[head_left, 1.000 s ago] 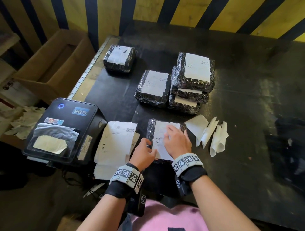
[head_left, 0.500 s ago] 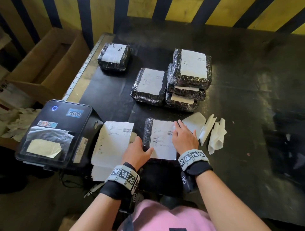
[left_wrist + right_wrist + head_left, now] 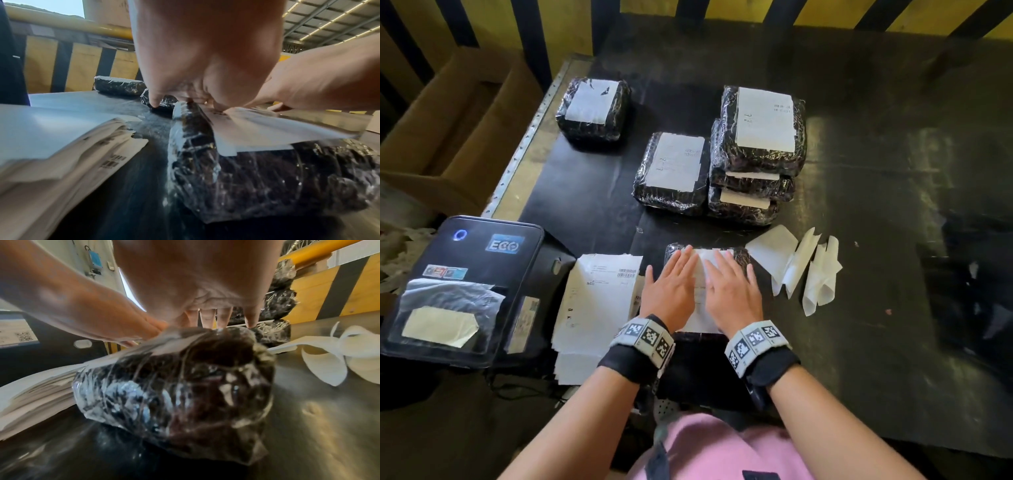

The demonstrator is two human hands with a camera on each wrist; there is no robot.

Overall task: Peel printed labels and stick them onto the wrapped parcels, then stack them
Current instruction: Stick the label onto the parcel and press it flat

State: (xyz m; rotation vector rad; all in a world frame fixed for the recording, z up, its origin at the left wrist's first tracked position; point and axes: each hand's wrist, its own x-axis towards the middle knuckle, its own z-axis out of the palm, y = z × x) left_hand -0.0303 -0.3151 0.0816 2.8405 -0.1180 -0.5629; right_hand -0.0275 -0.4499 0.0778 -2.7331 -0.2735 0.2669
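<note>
A black parcel in clear wrap (image 3: 741, 255) (image 3: 267, 175) (image 3: 185, 378) lies near the table's front edge with a white printed label (image 3: 702, 308) (image 3: 257, 128) on its top. Both hands lie flat on that label with straight fingers: my left hand (image 3: 671, 284) (image 3: 201, 56) on its left half, my right hand (image 3: 732, 291) (image 3: 195, 280) on its right half. A stack of three labelled parcels (image 3: 756, 154) stands behind, one labelled parcel (image 3: 673, 173) beside it and another (image 3: 592, 109) at the far left.
A pile of printed labels (image 3: 595, 301) (image 3: 51, 146) lies left of the parcel, beside a black label printer (image 3: 462, 284). Peeled backing strips (image 3: 801, 267) (image 3: 339, 353) lie to the right. A cardboard box (image 3: 448, 130) stands off the table's left edge (image 3: 530, 137).
My left hand left the parcel's side and came up flat onto the label. My right hand slid from the label's right edge toward its middle.
</note>
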